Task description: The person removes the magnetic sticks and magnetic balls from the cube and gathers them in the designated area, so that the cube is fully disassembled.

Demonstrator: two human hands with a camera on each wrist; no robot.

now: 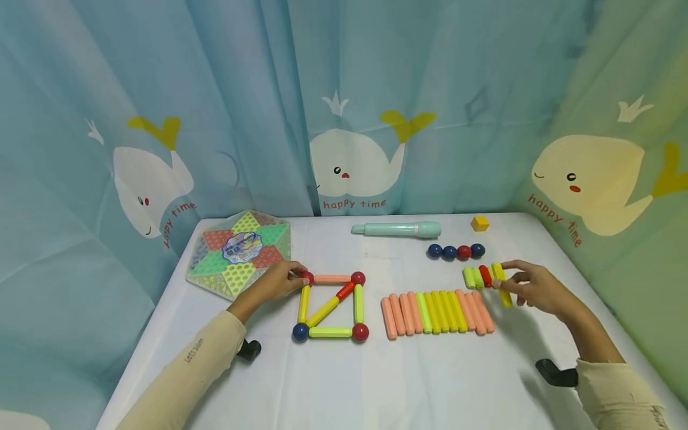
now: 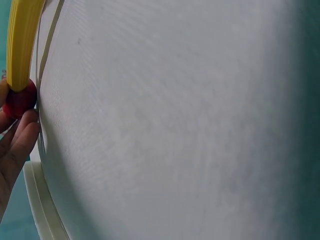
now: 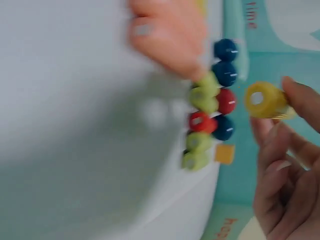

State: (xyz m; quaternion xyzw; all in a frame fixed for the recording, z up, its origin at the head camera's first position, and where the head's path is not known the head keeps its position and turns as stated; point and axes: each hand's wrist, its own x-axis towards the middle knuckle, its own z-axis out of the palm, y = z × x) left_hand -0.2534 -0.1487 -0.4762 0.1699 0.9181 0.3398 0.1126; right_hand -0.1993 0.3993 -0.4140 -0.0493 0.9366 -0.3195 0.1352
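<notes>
L hand pinches red ball w/ fingers, top-L corner of rod-and-ball square; diag. of yellow + red rods runs across it. R hand grips yellow rod btwn thumb & fingers, near short lime rods + short red rod. Row of long rods (salmon, lime, yellow) lies on surface btwn square & R hand. Behind: ball row, 3 blue + 1 red; yellow cube; teal pen. Hexagonal star-pattern board at far L.
</notes>
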